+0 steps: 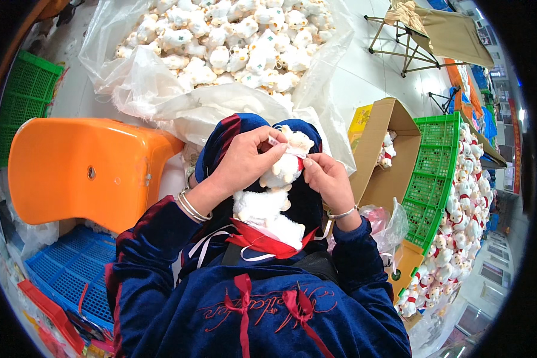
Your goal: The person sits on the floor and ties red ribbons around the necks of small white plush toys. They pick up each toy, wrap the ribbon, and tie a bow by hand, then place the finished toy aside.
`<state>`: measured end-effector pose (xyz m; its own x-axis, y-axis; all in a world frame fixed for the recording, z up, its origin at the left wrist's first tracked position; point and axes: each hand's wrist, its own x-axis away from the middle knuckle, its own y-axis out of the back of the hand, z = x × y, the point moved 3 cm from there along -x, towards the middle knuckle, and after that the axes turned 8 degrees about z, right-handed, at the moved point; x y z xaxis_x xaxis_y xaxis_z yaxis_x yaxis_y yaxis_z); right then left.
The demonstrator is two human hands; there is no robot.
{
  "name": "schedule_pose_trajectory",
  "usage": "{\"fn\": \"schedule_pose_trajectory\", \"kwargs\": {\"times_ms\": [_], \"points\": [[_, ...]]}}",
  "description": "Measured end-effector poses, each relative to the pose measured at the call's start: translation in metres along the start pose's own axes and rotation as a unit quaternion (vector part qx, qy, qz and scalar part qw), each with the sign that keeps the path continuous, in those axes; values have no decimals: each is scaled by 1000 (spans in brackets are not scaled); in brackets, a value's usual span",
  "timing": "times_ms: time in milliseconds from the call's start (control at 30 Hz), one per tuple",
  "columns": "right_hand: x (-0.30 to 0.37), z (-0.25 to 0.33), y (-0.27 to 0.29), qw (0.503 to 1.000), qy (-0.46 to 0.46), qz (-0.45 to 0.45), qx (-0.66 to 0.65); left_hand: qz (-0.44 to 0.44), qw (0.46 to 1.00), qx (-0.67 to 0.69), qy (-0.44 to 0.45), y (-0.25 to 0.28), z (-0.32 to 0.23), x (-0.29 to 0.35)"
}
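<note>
Above my lap, a small white plush toy point(283, 169) with tan paws and a bit of red cloth at its neck sits between my two hands. My left hand point(244, 158) is closed at its head and neck, with a small white tag or ribbon end by the fingertips. On the other side, my right hand point(333, 181) pinches the red cloth point(301, 163) at the toy's neck. Below it, more white plush point(258, 206) lies on my lap, next to a piece of red fabric point(250, 238) and loose white ribbons point(206, 246).
Ahead lies a big clear plastic bag point(143, 77) full of white plush toys point(238, 45). An orange stool point(83, 173) stands left, above a blue crate point(74, 268). At right are a cardboard box point(394, 155), a green crate point(429, 179) and a heap of red-scarfed plush toys point(453, 238).
</note>
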<state>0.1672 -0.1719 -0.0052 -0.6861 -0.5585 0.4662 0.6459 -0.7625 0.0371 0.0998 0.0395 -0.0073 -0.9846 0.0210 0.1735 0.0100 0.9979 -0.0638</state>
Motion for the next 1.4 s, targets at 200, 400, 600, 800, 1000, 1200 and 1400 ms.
{"fn": "schedule_pose_trajectory", "kwargs": {"times_ms": [200,400,600,800,1000,1200,1400], "points": [[-2,21,-5,981,170,-70,58,17,1000,-22,12,-5,1,6],[24,40,-19,931,260,56,248,19,996,-74,44,-6,-10,4],[20,10,-20,991,134,21,10,40,996,-71,27,-4,-6,1],[9,7,-27,999,51,-9,6,119,974,-163,106,1,-22,-3],[1,4,-27,1000,14,11,9,121,960,-247,57,4,-25,-9],[-3,8,-27,999,15,11,32,193,939,-128,254,11,-44,-25],[-7,-2,-18,993,70,-2,94,138,938,-185,258,1,-40,-32]]}}
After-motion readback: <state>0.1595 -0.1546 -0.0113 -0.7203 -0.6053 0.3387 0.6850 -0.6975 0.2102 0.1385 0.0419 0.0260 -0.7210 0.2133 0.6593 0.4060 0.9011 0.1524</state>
